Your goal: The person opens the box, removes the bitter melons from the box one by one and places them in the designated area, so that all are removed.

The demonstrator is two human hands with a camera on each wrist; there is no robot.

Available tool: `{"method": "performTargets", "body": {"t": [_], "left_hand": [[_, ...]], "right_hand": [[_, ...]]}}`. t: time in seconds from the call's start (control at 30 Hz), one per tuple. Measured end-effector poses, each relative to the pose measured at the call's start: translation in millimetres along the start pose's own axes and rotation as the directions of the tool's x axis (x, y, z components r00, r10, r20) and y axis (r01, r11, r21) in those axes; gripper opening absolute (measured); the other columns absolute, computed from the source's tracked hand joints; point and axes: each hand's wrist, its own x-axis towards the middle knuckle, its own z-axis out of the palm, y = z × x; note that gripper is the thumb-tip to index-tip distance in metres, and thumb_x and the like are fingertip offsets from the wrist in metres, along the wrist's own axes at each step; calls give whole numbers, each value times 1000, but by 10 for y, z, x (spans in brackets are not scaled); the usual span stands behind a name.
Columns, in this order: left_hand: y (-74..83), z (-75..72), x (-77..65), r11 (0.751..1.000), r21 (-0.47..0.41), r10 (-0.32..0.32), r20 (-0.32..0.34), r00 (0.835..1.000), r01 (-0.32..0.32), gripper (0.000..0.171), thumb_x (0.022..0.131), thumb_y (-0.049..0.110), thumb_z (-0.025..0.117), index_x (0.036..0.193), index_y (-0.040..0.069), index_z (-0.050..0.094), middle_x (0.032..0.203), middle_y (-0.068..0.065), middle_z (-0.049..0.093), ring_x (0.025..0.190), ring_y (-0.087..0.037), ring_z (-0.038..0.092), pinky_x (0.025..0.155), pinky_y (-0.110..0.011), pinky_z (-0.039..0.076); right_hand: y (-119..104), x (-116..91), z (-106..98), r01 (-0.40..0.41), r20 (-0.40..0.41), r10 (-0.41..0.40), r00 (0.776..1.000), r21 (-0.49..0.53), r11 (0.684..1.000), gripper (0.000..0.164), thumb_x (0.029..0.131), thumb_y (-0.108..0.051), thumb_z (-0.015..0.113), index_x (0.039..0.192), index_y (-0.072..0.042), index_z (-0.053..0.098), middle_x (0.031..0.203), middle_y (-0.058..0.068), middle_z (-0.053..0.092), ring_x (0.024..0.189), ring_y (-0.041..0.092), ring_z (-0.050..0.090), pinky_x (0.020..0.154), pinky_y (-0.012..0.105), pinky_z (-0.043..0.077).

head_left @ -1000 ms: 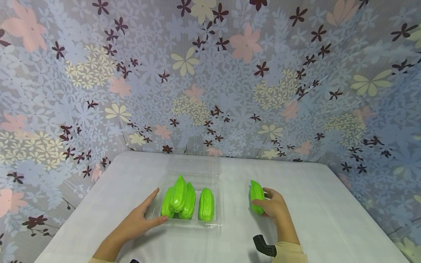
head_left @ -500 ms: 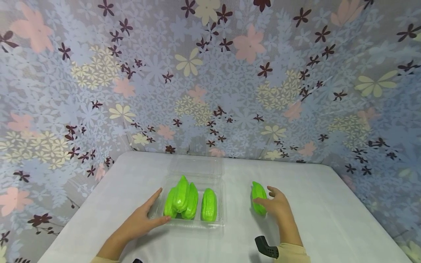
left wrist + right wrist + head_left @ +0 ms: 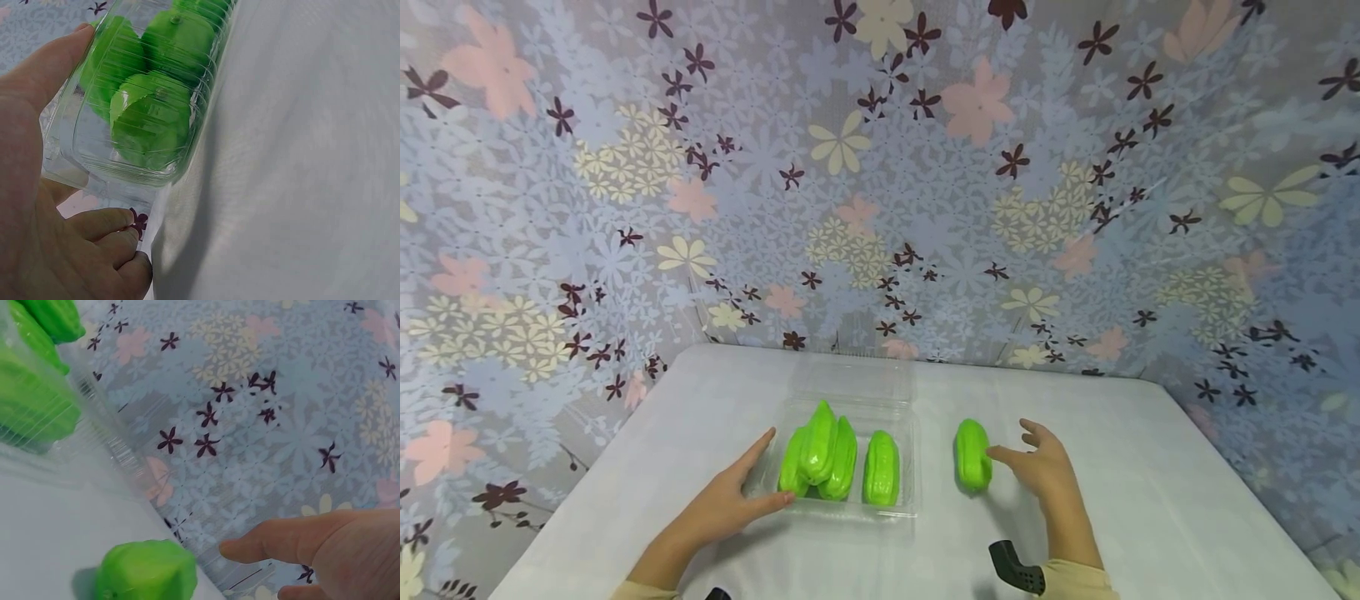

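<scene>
A clear plastic clamshell box [image 3: 891,510] stands on the table with its lid folded back. Several bright green, ribbed, pepper-like vegetables [image 3: 818,446] lie in it, one atop others at the left and a single one [image 3: 882,468] at the right. My left hand [image 3: 726,500] spans the box's front left corner, thumb against the front wall, index finger along the left side; in the left wrist view the thumb touches the plastic. To the right of the box, a loose green pepper-like vegetable [image 3: 973,455] lies on the table. My right hand [image 3: 1047,467] is beside it, index fingertip at its right side, holding nothing.
The white-covered table [image 3: 1150,500] ends at a floral fabric wall [image 3: 880,208] behind and at both sides. The see-through lid [image 3: 853,382] lies toward the back edge. A black curved device [image 3: 1015,568] sits at my right wrist.
My right hand has let go of the green pepper-like vegetable and moved slightly right of it. The vegetable has turned and shifted left toward the box. My left hand stays at the box.
</scene>
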Motion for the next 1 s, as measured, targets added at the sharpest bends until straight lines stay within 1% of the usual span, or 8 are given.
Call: {"method": "performTargets", "body": {"t": [0.17, 0.47, 0.73, 1.0], "left_hand": [[-9, 10, 2, 1000, -8, 3, -1, 1000, -3, 104, 84, 58, 76, 163, 24, 18, 164, -14, 21, 145, -49, 24, 111, -71, 22], [-7, -2, 6, 1000, -6, 10, -6, 1000, -10, 104, 83, 58, 76, 163, 23, 19, 164, -15, 22, 144, -49, 25, 111, -71, 22], [-15, 7, -6, 1000, -13, 9, -9, 1000, -10, 103, 84, 55, 77, 163, 22, 20, 163, -16, 24, 144, -50, 26, 110, -71, 23], [-8, -2, -7, 999, -34, 9, -7, 1000, -9, 104, 83, 55, 77, 163, 23, 20, 164, -15, 23, 144, -49, 25, 111, -71, 23]], "right_hand": [[-67, -49, -27, 14, 9, -15, 1000, 46, 999, 88, 89, -27, 75, 156, 2, 25, 156, 31, 28, 140, 52, 29, 107, 67, 34], [-160, -62, -6, 41, 23, -41, 999, 4, 999, 84, 90, -27, 75, 156, -1, 29, 155, 30, 31, 138, 51, 33, 106, 65, 36], [-215, -67, 51, 47, 24, -47, 999, 2, 999, 84, 89, -26, 76, 155, -1, 31, 155, 30, 32, 138, 51, 34, 104, 65, 39], [-290, -97, 75, 59, 22, -58, 998, -11, 998, 85, 89, -26, 76, 156, -2, 30, 155, 29, 32, 138, 50, 34, 103, 66, 40]]}}
